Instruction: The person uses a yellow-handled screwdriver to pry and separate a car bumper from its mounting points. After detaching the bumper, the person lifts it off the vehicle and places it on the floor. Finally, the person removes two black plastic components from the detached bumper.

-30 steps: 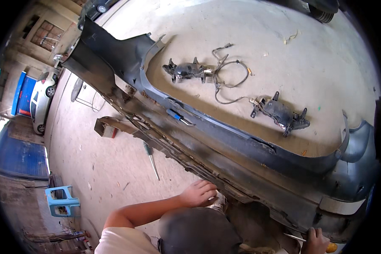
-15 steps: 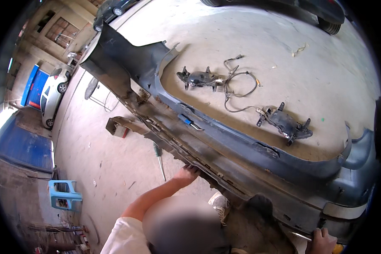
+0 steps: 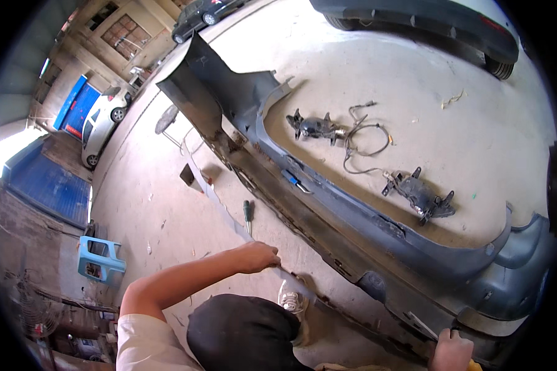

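Observation:
A long dark grey car bumper (image 3: 353, 207) lies on the floor in front of me. My left hand (image 3: 258, 257) is closed around a long thin trim strip (image 3: 227, 217), which stands apart from the bumper's near edge there and bows toward me. At the bumper's near right end, my right hand (image 3: 450, 350) is in a fist around a tool with a thin metal shaft (image 3: 423, 326) and a yellow end, likely a screwdriver. A blue-handled tool with a bent metal shaft (image 3: 296, 181) rests on the bumper. A green-handled screwdriver (image 3: 247, 214) lies partly behind the strip.
Beyond the bumper lie two dark fog lamps (image 3: 316, 127) (image 3: 419, 195) joined by a wiring harness (image 3: 371, 151). A blue plastic stool (image 3: 101, 258) stands left, near a fan (image 3: 38, 312). Parked cars (image 3: 102, 127) (image 3: 421, 25) surround the area. A shoe (image 3: 293, 301) is below the strip.
My left hand has drawn the strip away from the bumper's near edge, toward me. The right hand has shifted slightly left in the picture. The whole view has also shifted.

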`<state>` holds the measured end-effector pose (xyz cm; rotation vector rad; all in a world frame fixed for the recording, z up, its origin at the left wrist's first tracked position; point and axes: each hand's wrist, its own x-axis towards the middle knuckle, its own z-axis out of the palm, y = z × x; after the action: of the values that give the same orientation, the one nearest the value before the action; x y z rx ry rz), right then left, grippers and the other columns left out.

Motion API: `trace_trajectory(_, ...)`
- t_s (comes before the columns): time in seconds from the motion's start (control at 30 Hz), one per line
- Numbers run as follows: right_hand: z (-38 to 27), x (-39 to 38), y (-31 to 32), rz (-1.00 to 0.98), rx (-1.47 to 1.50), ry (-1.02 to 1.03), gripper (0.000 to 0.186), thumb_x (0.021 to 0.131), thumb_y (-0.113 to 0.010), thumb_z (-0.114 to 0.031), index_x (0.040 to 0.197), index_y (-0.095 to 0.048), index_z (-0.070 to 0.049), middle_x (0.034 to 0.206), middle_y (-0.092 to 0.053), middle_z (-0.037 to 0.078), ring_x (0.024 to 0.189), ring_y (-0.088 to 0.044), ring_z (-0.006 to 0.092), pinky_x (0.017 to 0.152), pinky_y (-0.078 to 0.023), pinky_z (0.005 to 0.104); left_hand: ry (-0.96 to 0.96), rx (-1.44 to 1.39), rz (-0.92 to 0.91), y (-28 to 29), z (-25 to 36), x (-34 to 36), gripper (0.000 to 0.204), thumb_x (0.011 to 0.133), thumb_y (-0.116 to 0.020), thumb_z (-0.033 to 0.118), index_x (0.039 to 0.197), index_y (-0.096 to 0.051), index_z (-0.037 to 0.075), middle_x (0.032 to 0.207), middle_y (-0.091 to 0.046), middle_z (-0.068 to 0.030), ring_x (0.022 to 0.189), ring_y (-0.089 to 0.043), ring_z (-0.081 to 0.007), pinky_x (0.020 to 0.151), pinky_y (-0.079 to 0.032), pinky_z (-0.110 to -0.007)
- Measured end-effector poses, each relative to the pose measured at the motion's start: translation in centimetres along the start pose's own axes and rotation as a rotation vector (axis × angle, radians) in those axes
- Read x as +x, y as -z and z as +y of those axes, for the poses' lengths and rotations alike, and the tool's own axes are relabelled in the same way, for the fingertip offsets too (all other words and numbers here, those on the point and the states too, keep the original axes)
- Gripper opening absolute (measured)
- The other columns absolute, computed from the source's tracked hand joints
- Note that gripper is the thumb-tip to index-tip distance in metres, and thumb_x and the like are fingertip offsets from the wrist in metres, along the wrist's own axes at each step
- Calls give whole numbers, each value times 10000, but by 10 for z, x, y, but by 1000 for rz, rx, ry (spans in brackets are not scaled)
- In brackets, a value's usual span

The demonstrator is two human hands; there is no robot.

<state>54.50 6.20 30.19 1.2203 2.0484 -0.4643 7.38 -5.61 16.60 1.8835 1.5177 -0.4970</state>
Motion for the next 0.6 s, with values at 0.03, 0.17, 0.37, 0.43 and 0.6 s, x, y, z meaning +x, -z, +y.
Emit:
trace_trajectory(0.03, 2, 1, -4, 22, 16, 21, 220, 898, -421, -101, 1059, -566, -63, 981, -617, 207, 891, -615, 381, 764, -490, 477, -49, -134, 25, 3, 2, -9, 164, 873, -560, 187, 979, -634, 86, 914, -585, -138, 860, -602, -332, 750, -475, -451)
trace_trajectory(0.17, 8, 13, -25, 28, 31, 34, 193, 899, -445, -125, 1018, -583, -62, 904, -634, 210, 851, -628, 391, 734, -497, 489, -135, -411, 182, 5, 10, -26, 186, 823, -611, 214, 897, -651, 49, 863, -577, -151, 817, -594, -332, 715, -463, -421)
trace_trajectory(0.37, 6, 21, -45, -14, -18, 39, 201, 868, -500, -152, 1000, -600, -38, 879, -652, 210, 829, -634, 401, 724, -504, 487, -47, -245, 516, -1, 26, -19, 329, 745, -646, 343, 672, -530, 43, 628, -534, -106, 591, -576, -321, 531, -450, -416)
trace_trajectory(0.43, 4, 25, -57, 31, 34, 8, 202, 853, -520, -179, 961, -612, -36, 865, -651, 217, 827, -634, 398, 723, -500, 485, -59, -177, 640, -7, 24, -9, 363, 769, -640, 355, 621, -496, 56, 570, -520, -95, 529, -559, -321, 486, -441, -414)
trace_trajectory(0.6, -11, 31, -62, 21, 83, -39, 247, 824, -560, -236, 905, -646, -19, 837, -654, 226, 832, -630, 407, 729, -492, 484, 34, -148, 580, -2, 29, -14, 414, 815, -603, 416, 608, -543, 62, 578, -571, -118, 551, -589, -326, 497, -472, -407)
